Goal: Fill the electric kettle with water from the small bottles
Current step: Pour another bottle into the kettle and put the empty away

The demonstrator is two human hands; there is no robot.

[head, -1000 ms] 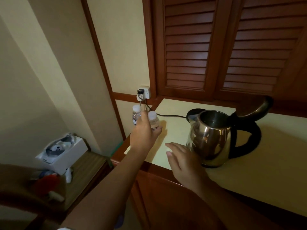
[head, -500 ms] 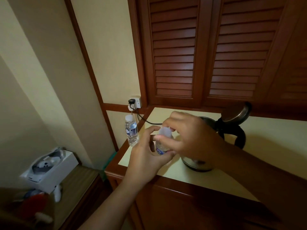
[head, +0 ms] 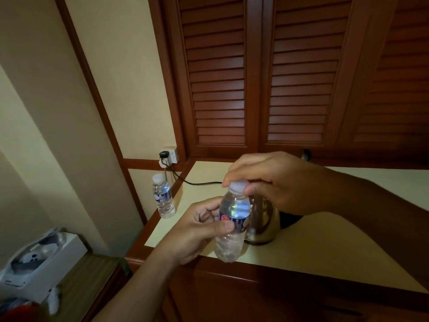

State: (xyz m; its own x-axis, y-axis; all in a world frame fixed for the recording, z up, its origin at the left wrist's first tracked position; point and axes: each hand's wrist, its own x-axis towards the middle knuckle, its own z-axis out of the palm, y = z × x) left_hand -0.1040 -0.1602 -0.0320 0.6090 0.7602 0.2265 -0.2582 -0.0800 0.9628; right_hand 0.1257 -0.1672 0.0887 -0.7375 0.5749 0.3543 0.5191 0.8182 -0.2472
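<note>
Cream walls (head: 58, 112) with dark wood trim meet louvred wooden shutters (head: 255, 77) above a cream counter (head: 325, 247). A wall socket (head: 172, 155) sits nearby. Lower left, a white box (head: 46, 270) rests on what may be a side table (head: 92, 275). Light is dim.

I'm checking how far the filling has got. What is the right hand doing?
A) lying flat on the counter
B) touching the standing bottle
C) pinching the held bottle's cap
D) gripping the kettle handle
C: the right hand pinches the white cap of the bottle that the left hand grips.
</note>
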